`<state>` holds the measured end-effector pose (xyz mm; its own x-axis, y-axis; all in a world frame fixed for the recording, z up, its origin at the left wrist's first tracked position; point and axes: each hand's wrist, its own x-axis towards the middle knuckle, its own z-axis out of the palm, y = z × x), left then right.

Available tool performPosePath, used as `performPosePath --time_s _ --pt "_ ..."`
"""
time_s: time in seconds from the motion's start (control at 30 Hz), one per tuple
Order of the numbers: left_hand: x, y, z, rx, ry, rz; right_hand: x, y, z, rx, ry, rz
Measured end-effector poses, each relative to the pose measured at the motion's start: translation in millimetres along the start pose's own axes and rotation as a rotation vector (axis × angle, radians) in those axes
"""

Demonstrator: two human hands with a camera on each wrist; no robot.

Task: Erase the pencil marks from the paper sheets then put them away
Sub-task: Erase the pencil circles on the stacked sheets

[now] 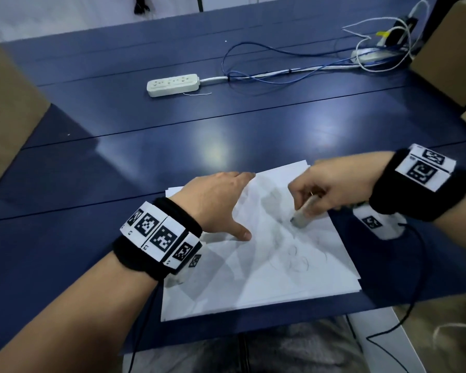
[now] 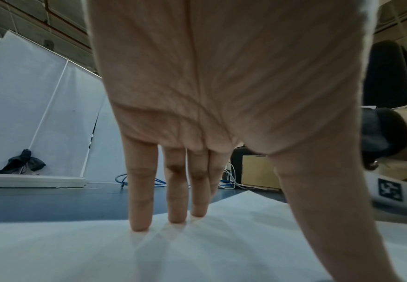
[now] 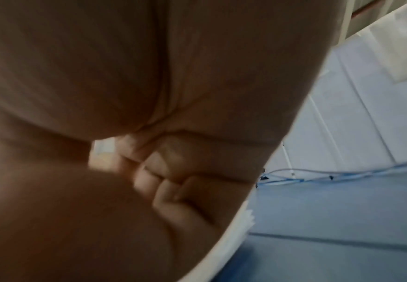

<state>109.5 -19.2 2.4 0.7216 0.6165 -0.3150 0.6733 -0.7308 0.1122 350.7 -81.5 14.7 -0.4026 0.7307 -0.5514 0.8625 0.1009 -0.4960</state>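
Left hand (image 1: 213, 203) flat, fingers straight on paper sheets (image 1: 267, 281), right hand (image 1: 331, 184) gripping eraser (image 1: 303, 215)

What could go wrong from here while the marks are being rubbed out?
1. The left hand presses only the top sheet's far-left part; hard rubbing by the eraser in the right hand could crease or tear the paper nearer the eraser.
2. The sheets beneath lie fanned out and loose, so the stack may shift.
3. Faint circles nearer the person remain and might be missed.
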Motion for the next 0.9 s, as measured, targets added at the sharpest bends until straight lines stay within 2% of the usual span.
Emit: performPosePath --time_s 0.17,0.23,0.33,0.37,0.5,0.57,0.63,0.73,0.77,0.9 --pt "-1 2 0 0.001 0.007 0.006 15 15 -25 -0.238 0.372 0.064" --pt "0 1 1 -0.003 0.008 0.007 8 14 -20 -0.204 0.323 0.049" --pt "0 0 1 -0.003 0.006 0.009 -5 3 -2 -0.028 0.069 0.039" --pt "1 0 1 0.000 0.003 0.010 -5 1 1 -0.032 0.051 0.027" --pt "2 2 0 0.013 0.002 0.016 19 11 -23 -0.251 0.361 0.057" --pt "2 2 0 0.015 -0.004 0.011 21 12 -29 -0.239 0.385 0.075" --pt "3 2 0 0.020 -0.008 0.011 14 9 -21 -0.228 0.268 0.049" --pt "4 3 1 0.020 -0.007 0.015 3 0 -4 -0.054 0.045 0.002" --pt "4 3 0 0.020 -0.007 0.018 4 -1 -4 -0.058 0.058 -0.010" --pt "4 5 -1 0.009 -0.017 0.016 20 15 -25 -0.238 0.414 0.054"
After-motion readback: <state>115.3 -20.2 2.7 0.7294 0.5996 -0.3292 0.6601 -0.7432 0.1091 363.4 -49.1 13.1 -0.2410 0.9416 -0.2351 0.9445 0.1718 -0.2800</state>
